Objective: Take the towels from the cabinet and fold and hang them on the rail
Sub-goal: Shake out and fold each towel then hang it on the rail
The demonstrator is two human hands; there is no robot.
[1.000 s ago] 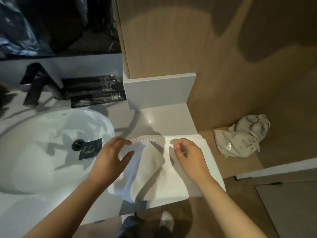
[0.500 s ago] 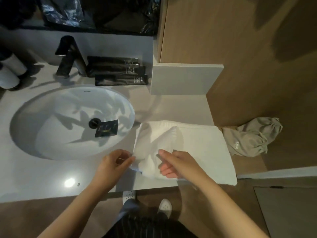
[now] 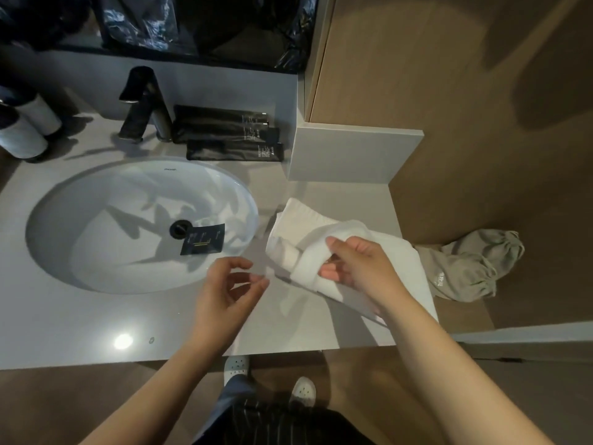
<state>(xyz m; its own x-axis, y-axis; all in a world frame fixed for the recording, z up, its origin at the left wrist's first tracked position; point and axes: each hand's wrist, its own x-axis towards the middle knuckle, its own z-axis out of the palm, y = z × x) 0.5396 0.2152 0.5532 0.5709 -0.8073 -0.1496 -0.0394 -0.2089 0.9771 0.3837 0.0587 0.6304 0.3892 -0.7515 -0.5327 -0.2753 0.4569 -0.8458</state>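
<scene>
A white towel (image 3: 308, 220) lies partly folded on the grey counter (image 3: 96, 322), to the right of the sink. My right hand (image 3: 356, 268) grips a folded-over wad of the towel, fingers curled round its near edge. My left hand (image 3: 224, 290) hovers over the counter just left of the towel, fingers loosely curled and holding nothing. No rail or cabinet shows in this view.
An oval white sink (image 3: 96, 226) holds a small black packet (image 3: 202, 239) by the drain. A black tap (image 3: 144, 104) and black toiletry packets (image 3: 227, 136) stand behind it. A crumpled beige cloth bag (image 3: 465, 268) lies on the ledge at right. White bottles (image 3: 25, 130) stand far left.
The left hand has let go of the towel and drawn back to the left. The right hand has bunched the towel's left part and pulled it rightward.
</scene>
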